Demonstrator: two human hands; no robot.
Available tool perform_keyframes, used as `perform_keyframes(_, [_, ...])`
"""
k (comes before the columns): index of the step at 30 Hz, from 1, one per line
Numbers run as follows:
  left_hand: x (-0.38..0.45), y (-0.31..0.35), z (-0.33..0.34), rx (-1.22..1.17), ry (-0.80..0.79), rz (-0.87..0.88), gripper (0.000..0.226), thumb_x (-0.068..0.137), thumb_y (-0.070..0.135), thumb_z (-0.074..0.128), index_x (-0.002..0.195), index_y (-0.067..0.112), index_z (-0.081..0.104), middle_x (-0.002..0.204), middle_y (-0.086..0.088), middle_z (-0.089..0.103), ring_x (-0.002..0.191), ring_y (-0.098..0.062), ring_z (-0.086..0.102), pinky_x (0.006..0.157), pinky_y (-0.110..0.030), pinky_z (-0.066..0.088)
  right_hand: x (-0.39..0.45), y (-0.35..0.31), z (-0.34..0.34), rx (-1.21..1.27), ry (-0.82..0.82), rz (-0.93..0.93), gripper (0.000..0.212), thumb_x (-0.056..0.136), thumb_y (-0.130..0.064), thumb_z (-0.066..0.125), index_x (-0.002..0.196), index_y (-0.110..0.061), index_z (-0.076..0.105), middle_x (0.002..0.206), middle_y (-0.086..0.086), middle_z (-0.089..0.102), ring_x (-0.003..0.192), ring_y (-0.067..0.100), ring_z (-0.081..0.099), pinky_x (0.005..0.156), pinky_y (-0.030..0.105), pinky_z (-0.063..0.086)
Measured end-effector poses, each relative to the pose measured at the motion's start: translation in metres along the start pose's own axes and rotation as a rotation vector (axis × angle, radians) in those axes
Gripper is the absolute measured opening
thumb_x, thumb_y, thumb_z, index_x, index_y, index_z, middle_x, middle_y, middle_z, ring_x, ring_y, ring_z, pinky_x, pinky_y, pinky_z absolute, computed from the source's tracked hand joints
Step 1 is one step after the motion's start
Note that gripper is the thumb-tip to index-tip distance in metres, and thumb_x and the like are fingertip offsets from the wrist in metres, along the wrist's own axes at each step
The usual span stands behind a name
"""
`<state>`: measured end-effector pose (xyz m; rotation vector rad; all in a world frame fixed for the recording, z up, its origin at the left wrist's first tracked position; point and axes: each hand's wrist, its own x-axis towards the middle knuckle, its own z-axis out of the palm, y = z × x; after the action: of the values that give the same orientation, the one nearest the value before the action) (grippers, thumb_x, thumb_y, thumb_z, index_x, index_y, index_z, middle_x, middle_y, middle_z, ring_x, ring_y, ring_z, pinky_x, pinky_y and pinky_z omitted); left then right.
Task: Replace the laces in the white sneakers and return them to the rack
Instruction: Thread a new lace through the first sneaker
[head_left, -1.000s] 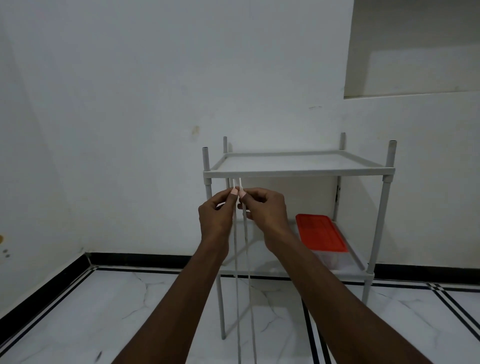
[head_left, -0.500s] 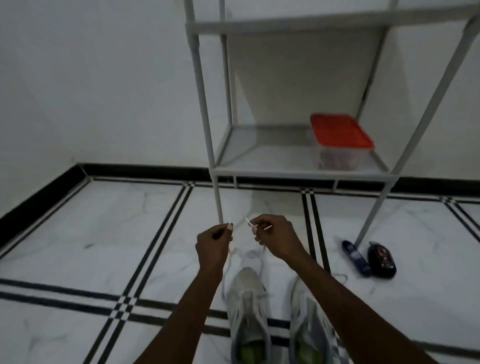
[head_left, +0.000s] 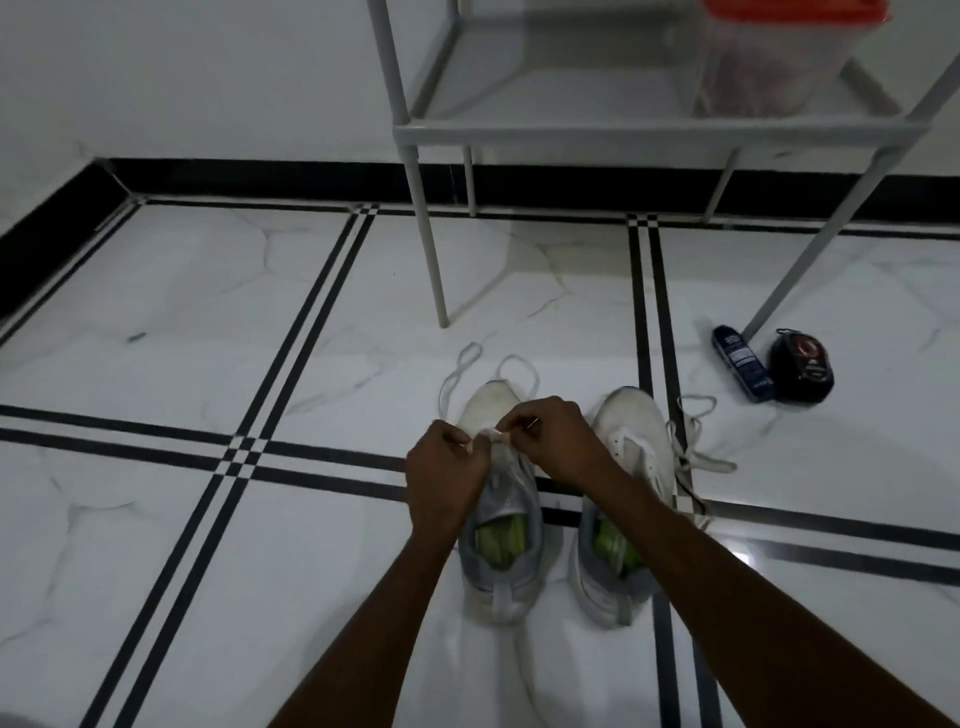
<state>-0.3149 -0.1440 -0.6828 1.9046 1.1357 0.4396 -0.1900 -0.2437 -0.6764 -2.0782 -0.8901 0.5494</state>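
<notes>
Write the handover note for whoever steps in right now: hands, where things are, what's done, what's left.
Hands: left hand and right hand both pinch the lace over the left sneaker, near its toe end.
Things: both sneakers stand on the floor before the rack; the right sneaker has a lace trailing loose at its side.
Done: the lace seems started at the left sneaker's lowest eyelets.
Left: finish lacing both sneakers and set them on the rack.

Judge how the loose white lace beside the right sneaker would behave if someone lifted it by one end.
The loose lace lies in limp curves on the floor, so it would probably dangle, not hold shape. It looks thin and light. It may snag, since it trails against the right sneaker.
</notes>
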Motion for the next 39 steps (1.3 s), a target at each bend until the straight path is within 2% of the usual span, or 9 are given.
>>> perform_keyframes(7, [-0.013, -0.007, 0.001, 0.038, -0.092, 0.025, 0.016, 0.081, 0.024, 0.078, 0.086, 0.010, 0.074, 0.080, 0.000, 0.073, 0.078, -0.012, 0.066, 0.072, -0.021, 0.048, -0.012, 0.000, 0.007, -0.040, 0.001, -0.001, 0.007, 0.083, -0.008, 0.071, 0.081, -0.010, 0.077, 0.083, 0.003, 0.076, 0.071, 0.010, 0.065, 0.075, 0.022, 0.051])
perform_keyframes(12, [-0.007, -0.011, -0.002, -0.021, -0.105, 0.082, 0.017, 0.091, 0.018, 0.069, 0.078, 0.014, 0.080, 0.062, 0.012, 0.068, 0.057, 0.007, 0.059, 0.057, -0.006, 0.038, -0.011, -0.006, 0.014, -0.097, 0.013, -0.016, 0.010, 0.082, -0.004, 0.068, 0.082, -0.006, 0.078, 0.068, -0.016, 0.056, 0.071, 0.006, 0.056, 0.066, 0.003, 0.038])
perform_keyframes(16, [-0.004, -0.016, -0.002, -0.182, -0.120, 0.006, 0.019, 0.092, 0.017, 0.069, 0.079, 0.010, 0.080, 0.062, -0.001, 0.069, 0.056, 0.001, 0.054, 0.059, -0.020, 0.043, -0.008, -0.002, 0.024, -0.122, 0.044, 0.004, 0.013, 0.084, -0.004, 0.066, 0.081, -0.002, 0.078, 0.065, -0.009, 0.055, 0.071, 0.012, 0.056, 0.062, 0.014, 0.035])
perform_keyframes(20, [-0.003, -0.024, 0.001, -0.275, -0.148, -0.061, 0.027, 0.092, 0.025, 0.067, 0.073, 0.008, 0.075, 0.065, -0.008, 0.068, 0.063, -0.011, 0.054, 0.063, -0.035, 0.048, -0.009, 0.004, 0.035, -0.153, 0.053, 0.054, 0.015, 0.088, -0.017, 0.064, 0.082, -0.013, 0.078, 0.086, 0.002, 0.064, 0.083, 0.020, 0.064, 0.073, 0.034, 0.051])
perform_keyframes(23, [0.000, -0.028, 0.001, -0.304, -0.204, -0.106, 0.039, 0.087, 0.047, 0.062, 0.079, 0.011, 0.076, 0.076, -0.016, 0.071, 0.076, -0.038, 0.065, 0.074, -0.055, 0.058, -0.010, -0.001, 0.036, -0.297, 0.053, 0.067, 0.018, 0.095, -0.025, 0.057, 0.094, -0.019, 0.074, 0.105, 0.002, 0.061, 0.095, 0.021, 0.061, 0.077, 0.035, 0.051])
perform_keyframes(26, [0.001, -0.031, -0.003, -0.294, -0.251, -0.088, 0.032, 0.088, 0.046, 0.061, 0.088, 0.020, 0.080, 0.084, -0.007, 0.076, 0.090, -0.036, 0.070, 0.078, -0.061, 0.058, -0.008, -0.011, 0.035, -0.490, -0.004, 0.001, 0.017, 0.097, -0.022, 0.055, 0.103, -0.017, 0.070, 0.111, 0.003, 0.058, 0.101, 0.023, 0.059, 0.079, 0.038, 0.050])
perform_keyframes(34, [0.002, -0.034, 0.003, -0.352, -0.123, -0.153, 0.013, 0.089, 0.030, 0.076, 0.091, 0.017, 0.078, 0.087, 0.002, 0.077, 0.087, -0.017, 0.072, 0.081, -0.046, 0.062, -0.007, -0.003, 0.042, 0.071, 0.139, 0.130, 0.014, 0.087, -0.007, 0.064, 0.082, -0.016, 0.072, 0.082, -0.006, 0.072, 0.078, 0.010, 0.068, 0.078, 0.038, 0.057])
perform_keyframes(37, [0.003, -0.031, 0.007, -0.282, -0.076, -0.143, 0.014, 0.093, 0.025, 0.072, 0.091, 0.011, 0.075, 0.086, -0.002, 0.075, 0.086, -0.019, 0.072, 0.083, -0.038, 0.060, -0.016, -0.020, 0.035, -0.158, 0.278, 0.046, 0.021, 0.090, -0.040, 0.066, 0.085, -0.021, 0.071, 0.092, -0.003, 0.063, 0.090, 0.011, 0.057, 0.079, 0.030, 0.048])
perform_keyframes(39, [0.004, -0.031, 0.008, -0.263, -0.064, -0.092, 0.015, 0.096, 0.022, 0.067, 0.093, 0.009, 0.074, 0.086, -0.004, 0.075, 0.085, -0.018, 0.071, 0.082, -0.036, 0.059, -0.016, -0.028, 0.028, -0.207, 0.136, 0.134, 0.041, 0.088, -0.057, 0.062, 0.073, -0.021, 0.072, 0.078, -0.004, 0.065, 0.077, 0.009, 0.058, 0.070, 0.028, 0.046])
